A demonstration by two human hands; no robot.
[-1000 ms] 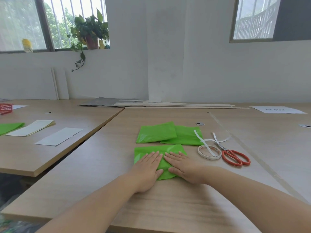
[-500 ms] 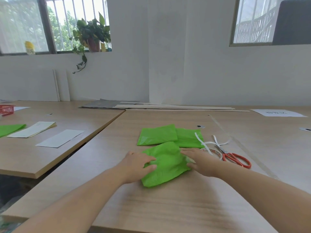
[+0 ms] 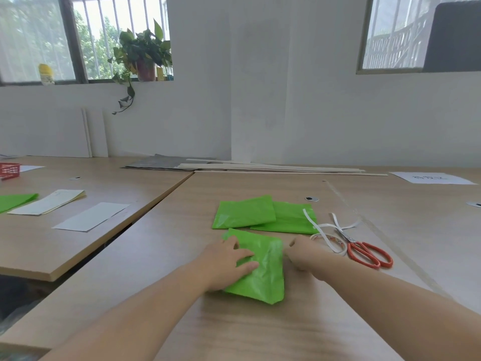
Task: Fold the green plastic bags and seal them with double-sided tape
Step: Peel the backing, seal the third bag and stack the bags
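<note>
Head view. Shows a wooden table (image 3: 156, 256) with a folded green bag (image 3: 265, 280) lying flat near the front, slightly askew, one corner toward the camera. Left hand (image 3: 229, 264): laid on the bag's left half, fingers straight and spread, pressing down. Right hand (image 3: 304, 254): knuckles up, fingers curled under, set against the bag's right edge; pinching or only touching it, cannot tell. Just beyond the hands: two more folded bags, rear left bag (image 3: 243, 212) overlapping rear right bag (image 3: 289, 217). To the right of these: tape roll (image 3: 328, 243) lying flat, just beside the right hand, with loose white strips (image 3: 325, 226) curling over it, one reaching onto the rear right bag. Red-handled scissors (image 3: 364, 252) just beside the roll, blades pointing away. Far edge: long pale wooden strips (image 3: 273, 168); white sheet (image 3: 434, 177) at far right. Neighbouring table (image 3: 78, 243) on the left: white papers (image 3: 91, 216), a green sheet (image 3: 15, 200), a red basket (image 3: 9, 170). Potted plant (image 3: 141, 56) on the window sill.
</note>
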